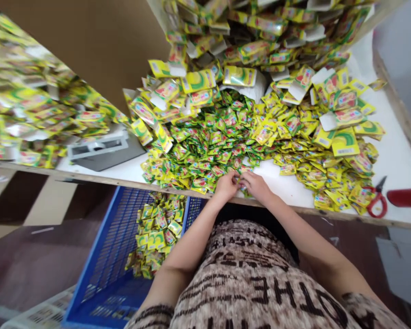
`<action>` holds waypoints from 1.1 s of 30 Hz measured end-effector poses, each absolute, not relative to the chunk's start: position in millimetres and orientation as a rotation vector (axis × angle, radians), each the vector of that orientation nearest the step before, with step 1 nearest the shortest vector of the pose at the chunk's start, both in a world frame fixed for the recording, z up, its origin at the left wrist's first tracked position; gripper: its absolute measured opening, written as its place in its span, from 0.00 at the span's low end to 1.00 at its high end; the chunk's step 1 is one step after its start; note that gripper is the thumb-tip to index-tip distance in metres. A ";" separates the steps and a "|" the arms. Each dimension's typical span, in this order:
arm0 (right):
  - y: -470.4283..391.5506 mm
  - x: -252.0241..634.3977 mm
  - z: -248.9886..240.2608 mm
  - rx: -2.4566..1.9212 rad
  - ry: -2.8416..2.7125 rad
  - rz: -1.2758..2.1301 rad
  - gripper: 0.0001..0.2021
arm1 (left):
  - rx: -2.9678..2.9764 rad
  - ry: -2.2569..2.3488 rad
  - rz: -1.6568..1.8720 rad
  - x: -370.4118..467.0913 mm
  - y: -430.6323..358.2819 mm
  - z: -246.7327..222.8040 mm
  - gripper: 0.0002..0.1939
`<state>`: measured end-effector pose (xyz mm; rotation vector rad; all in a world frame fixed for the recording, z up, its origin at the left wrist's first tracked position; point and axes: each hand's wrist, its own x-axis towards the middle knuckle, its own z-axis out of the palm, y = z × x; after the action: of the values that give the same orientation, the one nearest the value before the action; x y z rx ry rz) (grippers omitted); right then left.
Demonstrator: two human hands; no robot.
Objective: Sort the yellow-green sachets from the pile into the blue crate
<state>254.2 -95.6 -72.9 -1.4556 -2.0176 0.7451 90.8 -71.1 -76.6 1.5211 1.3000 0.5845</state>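
My left hand [227, 185] and my right hand [256, 186] meet at the table's front edge, fingertips pinched close together. Whatever lies between the fingers is too small and hidden to make out. Just beyond them spreads a heap of small green sachets [215, 137] with red pictures, and a few lie under my fingers. To the right is a pile of yellow sachets [304, 160]. Flattish yellow and green cartons [200, 81], several with open white flaps, lie heaped behind the sachets.
Red-handled scissors [377, 205] and a red object [406, 197] lie at the table's right. Below the front edge stands a blue crate [101, 256] with filled packets [157, 233]. A brown cardboard panel [89, 41] and a grey-framed holder [99, 147] stand left, beside more cartons [27, 109].
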 end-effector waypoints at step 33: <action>-125.1 302.5 -81.4 -1.887 -1.802 0.494 0.18 | 2.326 1.828 0.324 -131.8 114.8 -27.6 0.42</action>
<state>302.5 -125.1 -81.4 -1.8872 -1.8016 0.4944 -131.8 114.8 -27.6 2.3262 1.8279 0.3242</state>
